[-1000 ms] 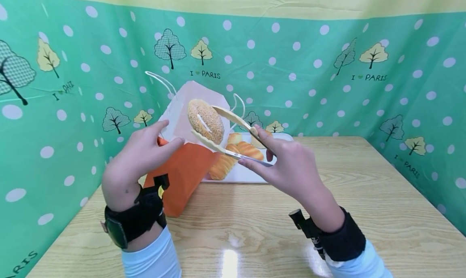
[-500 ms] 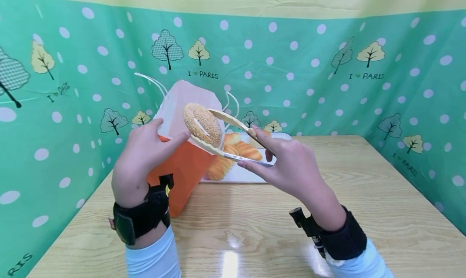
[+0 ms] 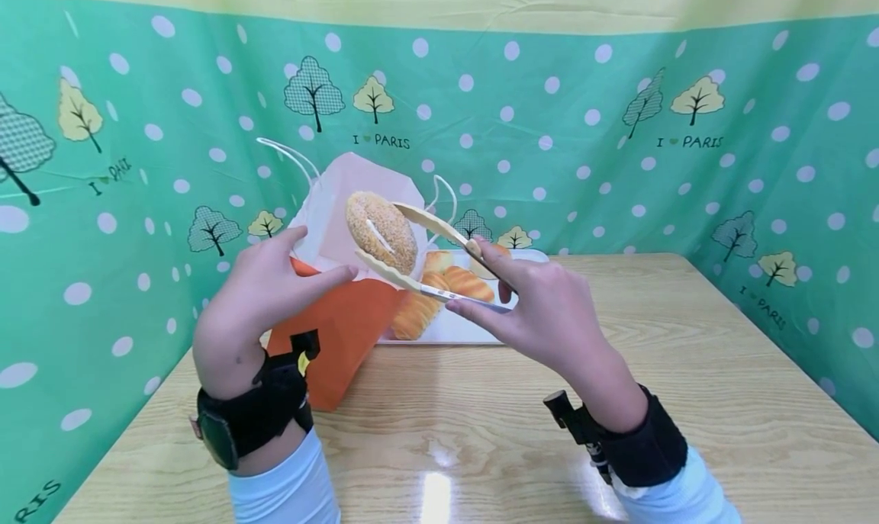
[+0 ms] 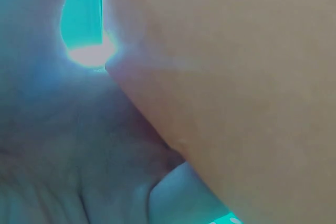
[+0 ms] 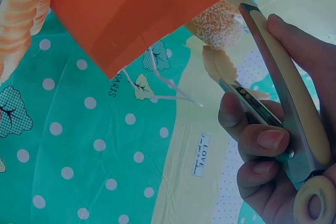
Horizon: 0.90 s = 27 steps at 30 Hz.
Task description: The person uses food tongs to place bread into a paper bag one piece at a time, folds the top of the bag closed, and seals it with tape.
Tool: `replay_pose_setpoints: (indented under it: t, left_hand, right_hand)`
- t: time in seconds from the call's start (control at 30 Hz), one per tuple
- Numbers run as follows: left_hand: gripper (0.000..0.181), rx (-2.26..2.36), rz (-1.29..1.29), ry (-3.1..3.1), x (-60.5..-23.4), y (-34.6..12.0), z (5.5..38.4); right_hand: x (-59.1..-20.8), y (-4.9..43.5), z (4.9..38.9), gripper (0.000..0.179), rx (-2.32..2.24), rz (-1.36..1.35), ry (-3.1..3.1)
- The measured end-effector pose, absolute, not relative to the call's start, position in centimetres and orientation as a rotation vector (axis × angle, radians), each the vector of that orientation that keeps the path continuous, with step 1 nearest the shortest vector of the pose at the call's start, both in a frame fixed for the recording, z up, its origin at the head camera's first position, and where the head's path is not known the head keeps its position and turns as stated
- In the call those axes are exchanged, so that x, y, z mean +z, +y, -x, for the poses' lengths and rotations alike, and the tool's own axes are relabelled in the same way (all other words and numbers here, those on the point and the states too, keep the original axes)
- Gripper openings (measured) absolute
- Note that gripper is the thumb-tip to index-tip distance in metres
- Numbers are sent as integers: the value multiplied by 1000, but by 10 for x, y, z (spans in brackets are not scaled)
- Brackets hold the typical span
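Observation:
In the head view my left hand [image 3: 268, 280] holds the near left rim of an orange paper bag [image 3: 339, 333], thumb along the opening. The bag leans, and its pale inside faces me. My right hand [image 3: 536, 303] grips kitchen tongs [image 3: 439, 223] with cream scalloped tips and metal arms. Between those tips sits an oval crumb-coated bun [image 3: 384, 238] with a white stripe, overlapping the bag's mouth. The right wrist view shows my fingers curled round the tongs [image 5: 289, 93], the bun [image 5: 218, 24] beside the bag's rim. Skin and the bag's side fill the left wrist view.
Behind the bag lies a white tray [image 3: 474, 329] with several breads [image 3: 470, 284], partly hidden by the bag and tongs. White cord handles [image 3: 291, 152] stick up from the bag. A green dotted curtain [image 3: 549, 127] encloses the wooden table [image 3: 549, 448].
The left hand shifted right half a second ago and is back left now, the bag tilting slightly with it. The bun in the tongs has moved a little left over the bag's mouth.

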State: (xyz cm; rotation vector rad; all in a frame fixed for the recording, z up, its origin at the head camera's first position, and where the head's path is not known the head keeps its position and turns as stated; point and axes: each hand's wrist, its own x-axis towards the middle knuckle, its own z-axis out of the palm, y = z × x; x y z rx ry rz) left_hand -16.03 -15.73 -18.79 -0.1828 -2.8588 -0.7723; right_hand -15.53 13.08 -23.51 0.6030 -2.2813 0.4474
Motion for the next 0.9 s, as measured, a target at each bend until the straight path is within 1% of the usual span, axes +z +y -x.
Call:
replay_pose_setpoints:
  t: [0.2,0.9]
  left_hand:
    - [97,-777,191,-2856,-186,-158,159]
    - [101,-791,163,-2869,-181,-158,160]
  right_hand:
    - [-237,127,158,71,469,-575,-2281]
    - [-229,128,155,74,462,-570,-2340]
